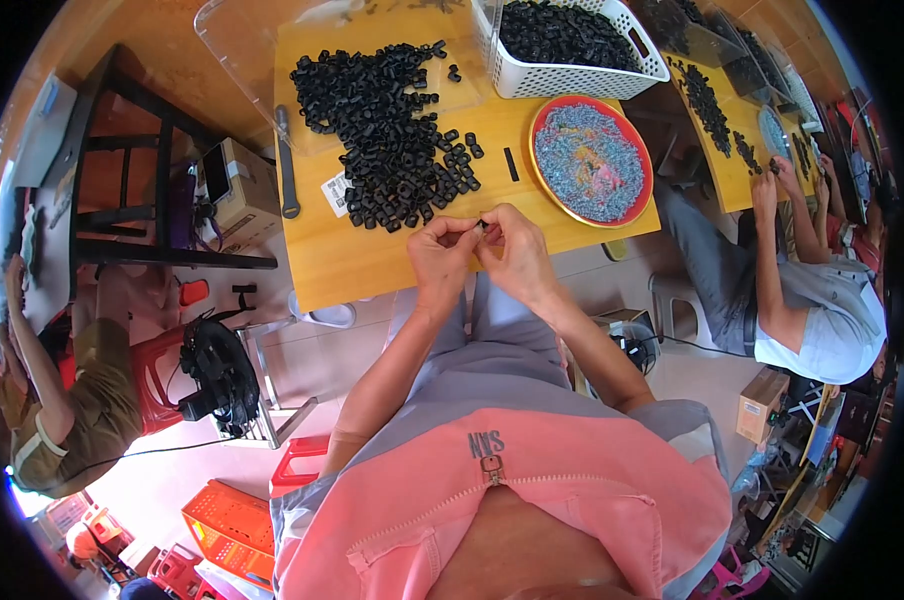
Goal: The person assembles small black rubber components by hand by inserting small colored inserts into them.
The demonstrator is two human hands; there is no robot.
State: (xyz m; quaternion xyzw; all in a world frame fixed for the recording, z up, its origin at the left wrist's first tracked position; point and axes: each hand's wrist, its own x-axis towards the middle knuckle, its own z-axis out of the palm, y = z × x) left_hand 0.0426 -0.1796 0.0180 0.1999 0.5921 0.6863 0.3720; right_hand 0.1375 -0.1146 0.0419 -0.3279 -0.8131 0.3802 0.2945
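Note:
My left hand (440, 256) and my right hand (513, 250) meet over the near edge of a small wooden table (342, 260). Their fingertips pinch one small black plastic part (482, 225) between them. Just beyond the hands lies a large heap of the same black parts (387, 130). To the right of the heap stands a round red tray (592, 160) full of tiny grey metal pieces. A short black strip (511, 164) lies between the heap and the tray.
A white slotted basket (562, 40) of black parts stands at the table's far right. A clear plastic sheet (242, 50) lies under the heap. Another person (802, 290) works at a table to the right; a third sits at left (52, 400). Red stools and an orange crate (232, 525) stand on the floor.

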